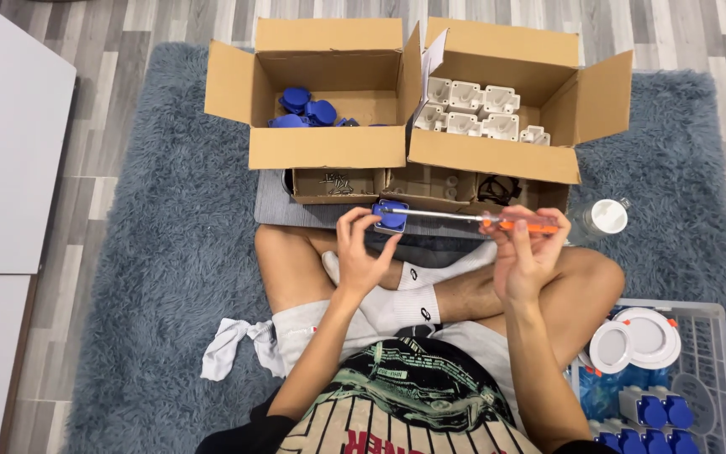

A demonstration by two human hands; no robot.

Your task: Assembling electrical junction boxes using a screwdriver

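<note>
Rug [170,252], boxes, hands and a screwdriver over crossed legs.

Grey-blue rug spreads under two open cardboard boxes: the far left box [327,147] holds blue parts, the far right box [497,160] white ones. A white basket [707,336] sits near right. The left hand [361,252] grips a small blue part [390,217]; the right hand [527,252] clasps the orange-handled screwdriver [497,220], its shaft reaching left to the part.
</note>
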